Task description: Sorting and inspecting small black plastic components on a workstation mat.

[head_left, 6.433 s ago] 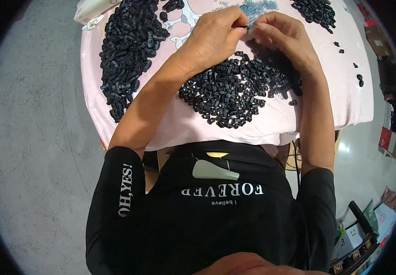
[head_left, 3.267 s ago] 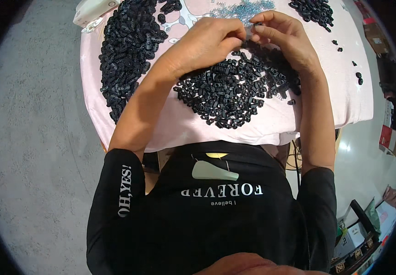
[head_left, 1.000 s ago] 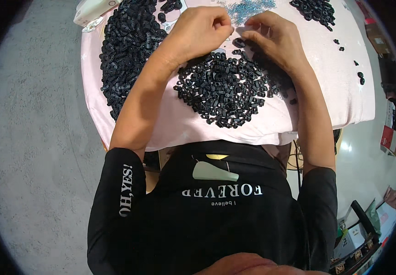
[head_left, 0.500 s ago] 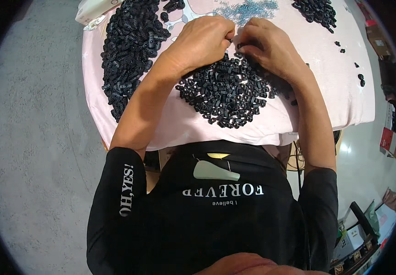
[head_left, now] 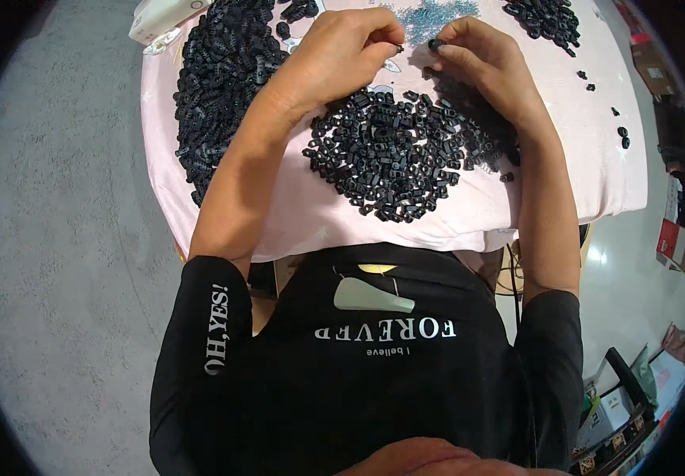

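A pile of small black plastic parts (head_left: 394,155) lies on a pink cloth-covered table (head_left: 580,166) in front of me. My left hand (head_left: 342,51) is raised over the pile's far edge with its fingertips pinched together on something too small to make out. My right hand (head_left: 481,59) is just to its right, pinching a small black part (head_left: 435,45) between thumb and forefinger. The two hands are a short gap apart. A patch of small light-blue bits (head_left: 430,14) lies just beyond the fingertips.
A long heap of the same black parts (head_left: 223,87) runs along the table's left side, another heap (head_left: 545,16) sits at the far right, and a few loose parts (head_left: 621,136) lie near the right edge. A white box (head_left: 160,16) is at the far left corner. Grey floor surrounds the table; clutter stands at lower right.
My hands have lifted from the pile's far edge and drawn slightly apart; my right hand now holds a black part up at its fingertips.
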Motion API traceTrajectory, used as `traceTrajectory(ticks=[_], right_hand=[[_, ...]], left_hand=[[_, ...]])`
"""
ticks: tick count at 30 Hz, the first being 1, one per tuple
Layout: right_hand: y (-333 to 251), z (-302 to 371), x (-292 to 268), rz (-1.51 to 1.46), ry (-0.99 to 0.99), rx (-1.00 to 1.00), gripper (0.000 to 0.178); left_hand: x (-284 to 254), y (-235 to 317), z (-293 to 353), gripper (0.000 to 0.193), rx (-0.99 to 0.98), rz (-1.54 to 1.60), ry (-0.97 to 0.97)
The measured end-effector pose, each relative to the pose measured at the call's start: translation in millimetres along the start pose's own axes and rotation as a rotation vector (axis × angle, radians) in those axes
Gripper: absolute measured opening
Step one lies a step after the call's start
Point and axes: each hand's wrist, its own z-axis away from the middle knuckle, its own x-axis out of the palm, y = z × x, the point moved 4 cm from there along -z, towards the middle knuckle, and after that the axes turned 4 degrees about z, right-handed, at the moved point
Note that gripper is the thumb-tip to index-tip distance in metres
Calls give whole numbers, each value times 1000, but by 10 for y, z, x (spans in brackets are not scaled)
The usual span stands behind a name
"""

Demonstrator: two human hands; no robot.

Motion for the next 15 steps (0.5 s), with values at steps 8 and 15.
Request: traceTrajectory(ticks=[8, 15], right_hand=[[-3, 5, 14, 11, 36, 49, 22], [85, -23, 5, 173, 36, -50, 23]], left_hand=[[120, -198, -18, 15, 176, -64, -20], [255, -187, -11, 16, 310, -253, -81]])
